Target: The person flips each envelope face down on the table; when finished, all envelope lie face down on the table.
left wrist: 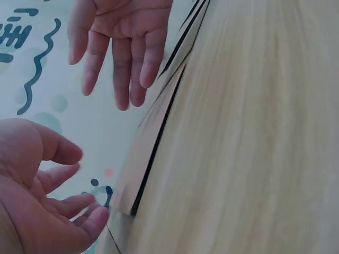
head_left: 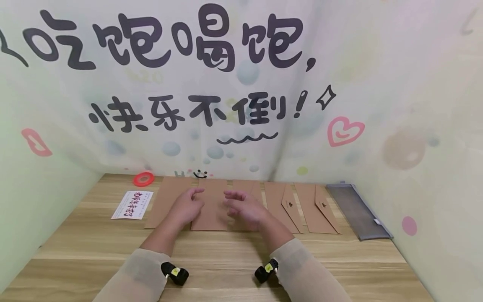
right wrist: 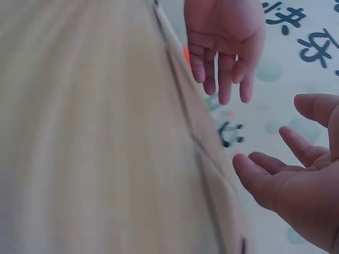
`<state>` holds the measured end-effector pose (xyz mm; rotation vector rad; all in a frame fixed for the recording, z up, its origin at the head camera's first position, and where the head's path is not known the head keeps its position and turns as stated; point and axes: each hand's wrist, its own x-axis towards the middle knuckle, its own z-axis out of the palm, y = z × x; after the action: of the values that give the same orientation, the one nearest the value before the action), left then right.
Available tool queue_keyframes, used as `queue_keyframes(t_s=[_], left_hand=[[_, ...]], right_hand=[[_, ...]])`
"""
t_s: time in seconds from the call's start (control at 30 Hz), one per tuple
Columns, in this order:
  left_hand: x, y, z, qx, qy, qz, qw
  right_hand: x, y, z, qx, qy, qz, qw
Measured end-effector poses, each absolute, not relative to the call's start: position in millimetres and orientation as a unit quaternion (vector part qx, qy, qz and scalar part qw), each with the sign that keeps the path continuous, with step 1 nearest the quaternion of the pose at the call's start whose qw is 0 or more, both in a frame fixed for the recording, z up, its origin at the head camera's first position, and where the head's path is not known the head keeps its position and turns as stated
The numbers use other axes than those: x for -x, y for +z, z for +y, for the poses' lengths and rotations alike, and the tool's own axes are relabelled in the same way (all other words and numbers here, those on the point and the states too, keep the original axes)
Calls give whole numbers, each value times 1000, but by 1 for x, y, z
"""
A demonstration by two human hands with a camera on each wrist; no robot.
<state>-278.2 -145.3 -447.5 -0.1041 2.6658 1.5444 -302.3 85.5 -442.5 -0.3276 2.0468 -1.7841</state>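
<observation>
Several brown paper envelopes lie side by side in a row at the back of the table. My left hand hovers over the gap between the leftmost envelope and the second envelope, its fingers loosely bent and holding nothing. Facing it, my right hand hangs above the middle envelope, also holding nothing. Both wrist views show air between the palms. Two envelopes at the right, the fourth envelope and the fifth envelope, show pointed flaps with small dark prints.
Left of the row lies a white card with red handwriting, and behind it a red ring-shaped roll. A grey mesh zip pouch lies at the right. A printed cloth backdrop rises behind the wooden table.
</observation>
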Motion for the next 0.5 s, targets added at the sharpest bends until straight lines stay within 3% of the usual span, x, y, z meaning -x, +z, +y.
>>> queue_keyframes(t_s=[0.2,0.5], left_hand=[[279,-446,-125,14,537,843,-5],[278,-441,-72,-5,588,809,6]], right_hand=[[307,-432,109,123,-662,718,177],[310,-430,153,96,-649,736,167]])
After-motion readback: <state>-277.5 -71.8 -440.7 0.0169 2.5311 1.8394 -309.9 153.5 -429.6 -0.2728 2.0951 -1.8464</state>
